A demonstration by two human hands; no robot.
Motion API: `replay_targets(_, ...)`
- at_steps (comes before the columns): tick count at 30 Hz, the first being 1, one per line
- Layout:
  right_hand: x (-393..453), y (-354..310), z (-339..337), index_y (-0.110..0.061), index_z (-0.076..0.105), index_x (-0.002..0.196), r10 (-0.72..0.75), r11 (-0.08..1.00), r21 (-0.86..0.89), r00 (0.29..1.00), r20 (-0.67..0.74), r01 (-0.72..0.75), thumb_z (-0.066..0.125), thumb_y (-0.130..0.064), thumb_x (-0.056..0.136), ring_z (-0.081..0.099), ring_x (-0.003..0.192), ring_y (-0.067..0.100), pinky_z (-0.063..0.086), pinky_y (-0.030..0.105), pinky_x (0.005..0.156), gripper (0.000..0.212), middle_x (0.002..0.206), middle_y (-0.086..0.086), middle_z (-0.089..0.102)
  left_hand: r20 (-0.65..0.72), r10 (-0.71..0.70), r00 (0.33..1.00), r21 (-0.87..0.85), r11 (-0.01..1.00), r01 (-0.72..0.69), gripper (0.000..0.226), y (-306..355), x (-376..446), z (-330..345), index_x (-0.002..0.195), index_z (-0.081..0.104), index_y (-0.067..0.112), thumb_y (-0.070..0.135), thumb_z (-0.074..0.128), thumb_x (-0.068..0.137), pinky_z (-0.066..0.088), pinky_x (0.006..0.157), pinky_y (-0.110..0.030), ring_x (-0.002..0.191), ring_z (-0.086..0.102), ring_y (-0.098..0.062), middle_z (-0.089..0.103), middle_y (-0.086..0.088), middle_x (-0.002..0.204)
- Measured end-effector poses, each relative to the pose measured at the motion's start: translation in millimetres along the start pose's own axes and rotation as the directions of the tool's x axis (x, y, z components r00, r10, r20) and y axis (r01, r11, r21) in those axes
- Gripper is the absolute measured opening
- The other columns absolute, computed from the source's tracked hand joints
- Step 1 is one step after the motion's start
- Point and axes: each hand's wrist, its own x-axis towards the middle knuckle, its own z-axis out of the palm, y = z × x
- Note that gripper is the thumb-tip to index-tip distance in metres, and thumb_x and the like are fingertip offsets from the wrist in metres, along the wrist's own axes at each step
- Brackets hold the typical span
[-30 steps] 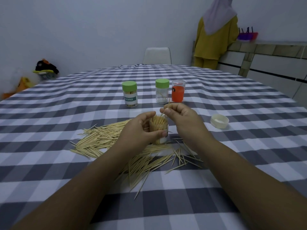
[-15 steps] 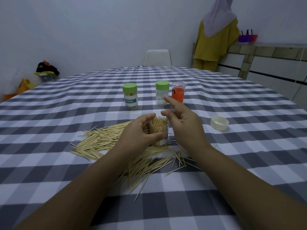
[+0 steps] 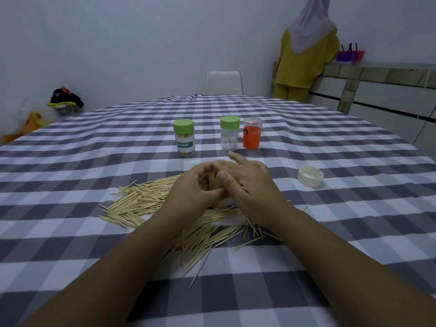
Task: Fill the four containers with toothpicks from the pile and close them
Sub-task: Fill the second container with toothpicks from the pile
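Now: the open container (image 3: 220, 204) is held upright amid the pile (image 3: 146, 199), near centre, packed with toothpicks whose tips stand above the rim.
Left hand (image 3: 193, 192): fingers are curled round the left side of the container — it is gripped and steadied.
Right hand (image 3: 247, 182): half a second ago it was raised beside the container with fingers spread; it has since been brought down over the mouth, the thumb laid against the toothpick tips and the fingers stretched out flat, nothing pinched.
Meaning: the bundle is judged to be getting pressed level (tips proud of the rim would block a lid), so filling of this container seems nearly done.
Lid: a cream cap (image 3: 310, 176) lies upside down to the right, well apart from both hands — probably next to be fetched.
Far row: one green-lidded container with label (image 3: 184, 140) looks full; the clear green-lidded one (image 3: 229, 133) holds only a few sticks; the orange container (image 3: 252, 136) stands just beside it, its contents hard to tell.
Remaining: much of the pile is still loose on the checked tablecloth (image 3: 70, 175).
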Motion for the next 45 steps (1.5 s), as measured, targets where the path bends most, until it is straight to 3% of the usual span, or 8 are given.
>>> replay_targets(17,-0.6,8.2,7.7,-0.016,0.064,0.121,-0.142,0.984,-0.121,0.985,-0.096,0.130,0.022,-0.043,0.093,0.033,0.138,0.011,0.015,0.034,0.113,0.058,0.127,-0.004,0.062,-0.014,-0.026,1.000,-0.013,1.000,0.026,0.066,-3.6,2.0,0.8,0.138,0.047,0.019,0.010,0.074,0.078,0.053,0.083,-0.019,0.107,0.061,-0.004,0.063,0.003,0.123)
replay_targets(23,-3.3,5.7,-14.0,-0.014,0.067,0.113,0.175,0.932,0.345,0.973,-0.151,-0.114,0.041,-0.029,0.100,0.056,0.098,0.003,0.043,0.011,0.081,0.033,0.110,0.002,0.067,-0.007,-0.036,0.999,-0.036,0.999,0.036,0.078,-1.7,0.4,4.1,0.140,0.044,0.019,0.020,0.080,0.071,0.055,0.075,-0.016,0.105,0.061,-0.006,0.059,0.001,0.128)
replay_targets(26,0.7,14.0,-22.7,-0.007,0.069,0.093,0.314,0.934,0.244,0.926,-0.208,-0.262,0.041,-0.029,0.100,0.059,0.085,0.018,0.049,0.036,0.075,0.036,0.091,0.010,0.067,-0.007,-0.040,0.999,-0.041,0.998,0.040,0.081,-1.7,1.6,6.2,0.140,0.043,0.023,0.025,0.081,0.069,0.054,0.073,-0.014,0.101,0.059,-0.002,0.056,0.000,0.132)
replay_targets(28,5.1,24.9,-26.4,-0.012,0.063,0.074,0.372,0.927,0.035,0.900,-0.226,-0.374,0.040,-0.026,0.099,0.053,0.075,0.016,0.042,0.036,0.068,0.037,0.079,0.006,0.061,-0.006,-0.033,0.999,-0.019,0.999,0.033,0.079,-1.5,2.1,6.1,0.141,0.043,0.025,0.026,0.080,0.070,0.053,0.072,-0.011,0.103,0.055,-0.002,0.054,0.000,0.136)
replay_targets(30,7.6,41.9,-29.0,-0.015,0.067,0.098,0.436,0.849,-0.226,0.874,-0.213,-0.478,0.040,-0.025,0.098,0.053,0.100,0.018,0.042,0.037,0.089,0.029,0.107,0.006,0.063,-0.007,-0.027,1.000,-0.006,1.000,0.027,0.078,-2.2,1.8,5.6,0.140,0.043,0.026,0.027,0.079,0.071,0.051,0.070,-0.009,0.106,0.053,-0.002,0.052,0.000,0.137)
replay_targets(33,3.4,62.8,-32.8,-0.019,0.036,0.143,0.655,0.611,-0.471,0.740,-0.150,-0.636,0.039,-0.029,0.097,0.011,0.144,0.030,0.009,0.048,0.116,0.047,0.155,0.011,0.020,-0.012,-0.024,1.000,0.004,1.000,0.024,0.077,-2.2,0.7,5.4,0.139,0.044,0.027,0.027,0.079,0.071,0.050,0.068,-0.008,0.104,0.054,-0.001,0.053,0.000,0.137)
replay_targets(38,-5.6,82.4,-37.9,-0.019,0.021,0.148,0.784,0.521,-0.397,0.608,-0.128,-0.756,0.036,-0.025,0.096,0.009,0.142,0.037,0.014,0.049,0.114,0.054,0.156,0.019,0.007,-0.030,-0.023,0.999,-0.019,1.000,0.022,0.075,1.8,-1.7,8.0,0.138,0.046,0.026,0.022,0.079,0.071,0.048,0.059,-0.004,0.086,0.054,0.009,0.055,0.006,0.121)
replay_targets(45,-5.8,78.5,-39.9,-0.027,0.030,0.144,0.671,0.633,-0.292,0.696,-0.255,-0.717,0.040,-0.029,0.097,0.035,0.126,0.029,0.033,0.041,0.099,0.049,0.140,0.011,0.039,-0.018,-0.021,1.000,-0.012,1.000,0.021,0.075,4.7,-2.3,7.7,0.138,0.046,0.024,0.021,0.079,0.071,0.049,0.062,-0.004,0.087,0.054,0.010,0.056,0.008,0.117)
